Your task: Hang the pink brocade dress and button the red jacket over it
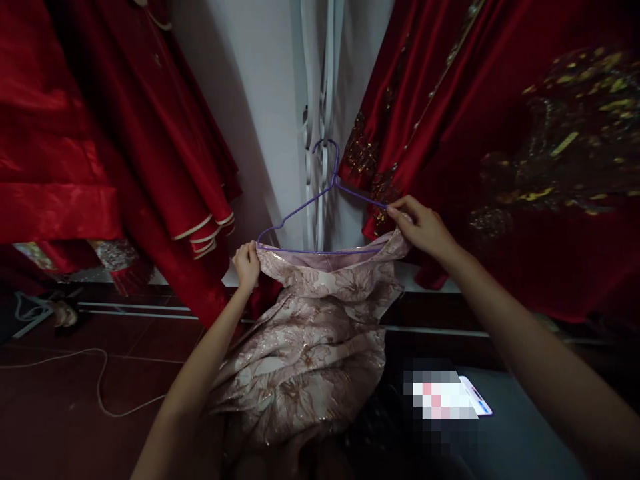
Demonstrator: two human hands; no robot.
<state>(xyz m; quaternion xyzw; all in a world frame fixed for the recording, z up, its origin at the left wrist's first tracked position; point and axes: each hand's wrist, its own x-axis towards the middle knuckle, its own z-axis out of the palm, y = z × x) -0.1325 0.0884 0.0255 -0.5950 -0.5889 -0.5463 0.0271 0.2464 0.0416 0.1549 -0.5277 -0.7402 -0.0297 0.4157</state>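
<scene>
A pale pink floral brocade garment (310,333) hangs down in front of me from a thin purple wire hanger (300,210). My left hand (247,265) is closed on the garment's left top edge at the hanger's left end. My right hand (423,227) pinches the fabric at the hanger's right end, holding cloth and wire together. The hanger's hook points up toward the white wall (270,100).
Red satin robes (150,133) hang at the left, and red gowns with gold embroidery (525,147) at the right. White straps (320,80) hang on the wall. A white cable (100,387) lies on the dark red floor. A phone (475,397) lies at lower right.
</scene>
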